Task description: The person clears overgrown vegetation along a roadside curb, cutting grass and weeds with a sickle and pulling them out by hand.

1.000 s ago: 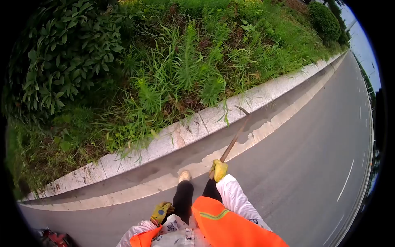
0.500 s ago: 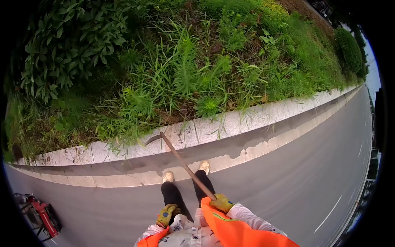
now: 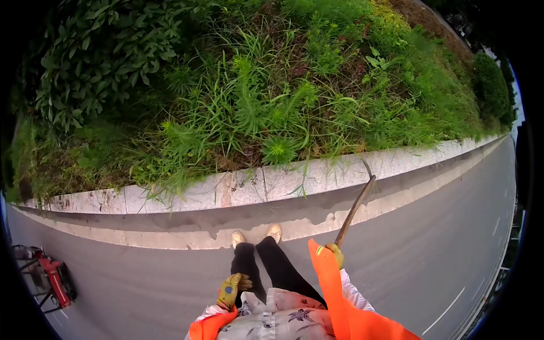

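My right hand (image 3: 335, 256), in a yellow glove, is closed round the wooden handle of a long-handled sickle (image 3: 355, 212). An orange vest flap covers part of that hand. The handle slants up and away to the right, and its thin blade (image 3: 368, 168) lies over the pale stone curb (image 3: 317, 177), seen nearly edge-on; I cannot tell whether it touches. Beside my left thigh hangs my gloved left hand (image 3: 231, 290), holding nothing, its fingers loosely extended. Green weeds and long grass (image 3: 249, 107) grow behind the curb, some blades drooping over its edge.
Grey road (image 3: 396, 266) stretches under my feet and off to the right, with a pale strip along the curb. A red machine or cart (image 3: 55, 280) stands on the road at the lower left. A dense leafy bush (image 3: 102, 62) rises at the upper left.
The sickle has swung from left to right along the curb, its blade now far right of my feet. My right hand moved right and forward; my left hand stays by the thigh.
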The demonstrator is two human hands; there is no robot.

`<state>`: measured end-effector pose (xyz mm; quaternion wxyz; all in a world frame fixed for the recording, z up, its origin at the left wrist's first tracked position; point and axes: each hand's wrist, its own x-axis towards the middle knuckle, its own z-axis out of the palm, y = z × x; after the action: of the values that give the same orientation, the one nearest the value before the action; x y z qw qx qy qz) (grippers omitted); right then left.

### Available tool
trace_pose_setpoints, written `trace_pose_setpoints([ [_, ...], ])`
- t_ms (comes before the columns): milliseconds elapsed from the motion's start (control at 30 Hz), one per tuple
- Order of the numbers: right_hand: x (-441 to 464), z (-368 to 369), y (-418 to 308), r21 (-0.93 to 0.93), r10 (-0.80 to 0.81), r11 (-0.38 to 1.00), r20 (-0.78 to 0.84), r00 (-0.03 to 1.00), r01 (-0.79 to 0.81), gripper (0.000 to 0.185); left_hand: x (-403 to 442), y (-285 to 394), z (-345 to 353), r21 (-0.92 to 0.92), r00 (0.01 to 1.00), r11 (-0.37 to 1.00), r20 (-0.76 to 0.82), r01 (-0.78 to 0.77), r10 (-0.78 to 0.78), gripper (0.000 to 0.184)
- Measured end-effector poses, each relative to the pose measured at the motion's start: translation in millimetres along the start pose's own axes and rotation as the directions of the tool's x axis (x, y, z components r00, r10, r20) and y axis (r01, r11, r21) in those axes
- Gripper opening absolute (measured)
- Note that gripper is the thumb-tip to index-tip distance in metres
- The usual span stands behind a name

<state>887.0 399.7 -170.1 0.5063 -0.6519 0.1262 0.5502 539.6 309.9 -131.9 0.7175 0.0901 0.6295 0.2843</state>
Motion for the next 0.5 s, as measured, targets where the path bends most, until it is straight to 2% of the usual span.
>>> trace_pose_setpoints([
  [33,0,-5,13,-0.005,0.006,1.0,0.004,1.0,-0.006,0.019,1,7,2,0.022,1.0,1.0,-0.021,-0.002,0.002,0.043],
  [100,-1,-13,39,-0.183,0.13,0.972,-0.096,0.987,-0.146,0.015,16,21,0,0.006,0.999,0.999,-0.03,0.038,-0.037,0.047],
  [133,7,-31,54,-0.251,0.219,0.945,0.007,0.976,-0.21,0.017,28,29,2,-0.008,0.997,0.997,-0.03,0.077,-0.078,0.051],
  [167,-13,-25,42,-0.682,-0.145,0.664,0.286,0.947,0.308,0.015,41,43,9,-0.017,0.998,0.998,-0.024,0.053,-0.054,0.054],
  [200,-35,-18,33,-0.722,-0.26,0.043,0.659,0.706,0.69,0.02,58,60,16,-0.029,0.999,0.999,-0.019,0.03,-0.031,0.056],
  [233,-33,-13,32,-0.671,-0.303,0.088,0.686,0.662,0.736,0.011,75,84,28,-0.036,1.0,0.999,-0.002,0.019,-0.019,0.057],
  [267,-31,-8,31,-0.613,-0.345,0.127,0.71,0.615,0.78,0.012,94,111,42,-0.044,1.0,0.999,0.016,0.006,-0.006,0.059],
  [300,-49,16,8,-0.75,-0.167,0.527,0.371,0.913,0.401,0.013,116,135,55,-0.1,0.999,0.995,0.04,0.029,-0.025,0.06],
  [333,-55,33,-7,-0.648,0.159,0.754,0.026,0.987,-0.105,0.013,141,158,70,-0.156,0.997,0.987,0.068,0.049,-0.039,0.063],
  [367,-42,31,-11,-0.768,0.053,0.641,0.074,0.996,0.023,0.015,167,178,87,-0.259,0.996,0.964,0.074,0.069,-0.051,0.067],
  [400,-30,33,-18,-0.776,0.035,0.629,0.081,0.996,0.041,0.015,198,195,103,-0.36,0.995,0.929,0.085,0.084,-0.057,0.074],
  [467,-2,43,-35,-0.95,0.03,0.296,0.119,0.992,0.105,0.018,269,218,128,-0.485,0.979,0.85,0.102,0.203,-0.176,0.094],
  [500,-8,70,-47,-0.992,-0.021,0.104,0.065,0.998,0.067,0.026,292,232,141,-0.509,0.971,0.829,0.066,0.231,-0.23,0.097],
])
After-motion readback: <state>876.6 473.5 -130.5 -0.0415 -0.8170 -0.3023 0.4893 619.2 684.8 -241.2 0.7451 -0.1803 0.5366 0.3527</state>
